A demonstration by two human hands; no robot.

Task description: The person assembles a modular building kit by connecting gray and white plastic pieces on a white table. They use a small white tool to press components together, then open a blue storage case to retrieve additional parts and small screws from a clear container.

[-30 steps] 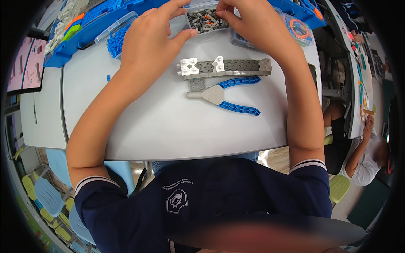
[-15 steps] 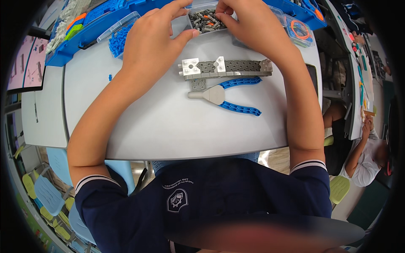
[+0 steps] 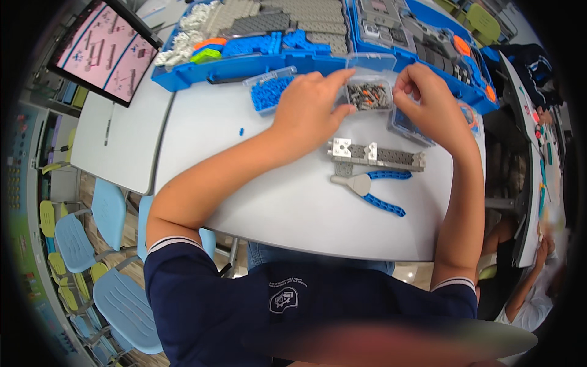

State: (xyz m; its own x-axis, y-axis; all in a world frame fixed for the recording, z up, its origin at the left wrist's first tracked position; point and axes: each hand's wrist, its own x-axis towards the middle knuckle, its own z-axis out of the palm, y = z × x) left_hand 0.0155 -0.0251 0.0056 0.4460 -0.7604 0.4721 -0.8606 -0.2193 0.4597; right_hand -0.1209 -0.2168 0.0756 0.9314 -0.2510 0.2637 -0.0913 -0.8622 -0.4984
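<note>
My left hand [image 3: 310,109] is beside a small clear box [image 3: 374,111], its thumb and forefinger spread apart at the box's left side. Grey, black and orange connector pins [image 3: 369,95] fill that box, and its clear lid [image 3: 370,61] stands raised behind. Just right of the box, my right hand [image 3: 428,104] is held up with thumb and fingertips pinched together; anything between them is hidden. Nearer me lies a long grey building-brick assembly [image 3: 391,158] with white plates at its left part. Grey pliers with blue handles [image 3: 361,184] rest below it, apart from both hands.
Blue trays [image 3: 244,72] of sorted building parts line the far edge. A box of blue pins [image 3: 270,93] stands left of my hand; one loose blue pin [image 3: 241,131] lies nearby. Another clear box [image 3: 408,127] sits under my right hand. A screen [image 3: 110,52] stands far left.
My right hand has come out of the pin box and is now up at its right side, fingers pinched. My view has swung, so the trays and screen show more fully.
</note>
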